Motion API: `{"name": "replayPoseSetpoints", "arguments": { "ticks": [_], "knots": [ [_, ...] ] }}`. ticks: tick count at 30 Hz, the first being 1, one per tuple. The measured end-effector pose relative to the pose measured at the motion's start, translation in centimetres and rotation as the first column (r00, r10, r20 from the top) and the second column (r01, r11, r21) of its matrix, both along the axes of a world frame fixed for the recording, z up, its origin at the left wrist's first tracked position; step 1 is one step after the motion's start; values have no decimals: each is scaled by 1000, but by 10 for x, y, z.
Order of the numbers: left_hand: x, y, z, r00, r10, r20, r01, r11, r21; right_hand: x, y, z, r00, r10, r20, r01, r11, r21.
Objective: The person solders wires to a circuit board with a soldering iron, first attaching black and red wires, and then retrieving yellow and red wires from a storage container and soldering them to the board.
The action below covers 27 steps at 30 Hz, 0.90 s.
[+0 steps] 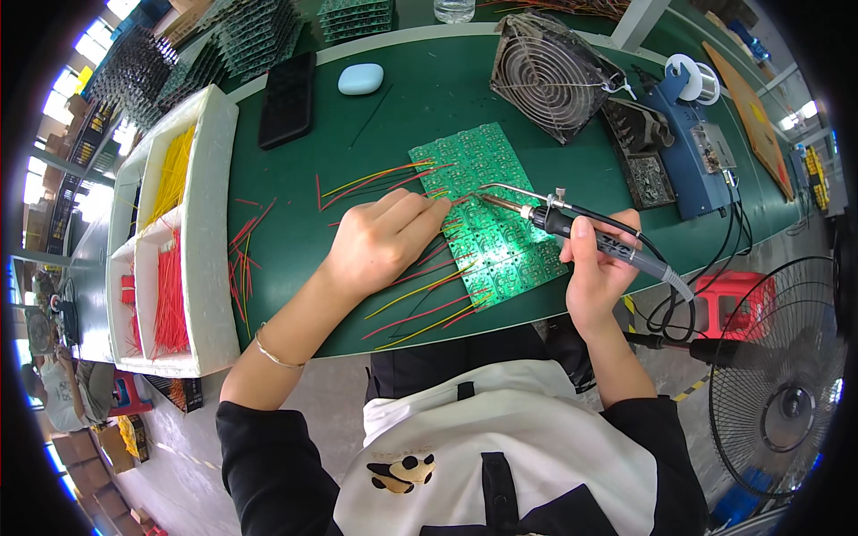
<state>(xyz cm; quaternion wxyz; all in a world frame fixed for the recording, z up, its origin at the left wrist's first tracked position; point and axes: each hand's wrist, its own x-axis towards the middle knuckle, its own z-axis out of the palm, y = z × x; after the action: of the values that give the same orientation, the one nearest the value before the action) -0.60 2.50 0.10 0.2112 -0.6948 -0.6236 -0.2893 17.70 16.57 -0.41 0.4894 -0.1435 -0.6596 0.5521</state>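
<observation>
A green circuit board panel point(487, 214) lies on the green work table, with red, yellow and black wires point(420, 290) fixed along its left edge and trailing left. My left hand point(384, 237) is closed in a pinch at that edge, on a thin red wire point(461, 199) whose end reaches onto the board. In my right hand point(597, 268) is a soldering iron point(572, 225), gripped like a pen and slanting down to the left. A thin metal solder guide tube point(514, 189) is clamped along it. The iron's tip meets the board close to the red wire's end.
At left stands a white foam box point(214, 232) of red and yellow wires, with loose red wires point(241, 259) beside it. A black phone point(288, 100), white case point(360, 79), square fan point(554, 76) and blue solder feeder point(688, 143) sit farther back. A floor fan point(786, 393) is at right.
</observation>
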Motion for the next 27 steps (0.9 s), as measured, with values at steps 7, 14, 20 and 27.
{"name": "replayPoseSetpoints", "arguments": {
  "ticks": [7, 14, 20, 27],
  "knots": [
    [0, 0, -1, 1000, 5, 11, -5, 1000, -3, 0, -1, 0, 1000, 6, -17, -6, 1000, -14],
    [0, 1, -2, 1000, 11, 6, -11, 1000, -3, 1, 1, -1, 1000, 1, 5, -1, 1000, 8],
    [-3, 3, -6, 999, 15, -34, -14, 999, 31, -1, 0, 1, 1000, -14, -12, 14, 1000, -11],
    [0, 1, -2, 1000, 19, 19, -19, 1000, -7, 0, 0, 0, 1000, 6, -6, -6, 1000, -7]
  ]
}}
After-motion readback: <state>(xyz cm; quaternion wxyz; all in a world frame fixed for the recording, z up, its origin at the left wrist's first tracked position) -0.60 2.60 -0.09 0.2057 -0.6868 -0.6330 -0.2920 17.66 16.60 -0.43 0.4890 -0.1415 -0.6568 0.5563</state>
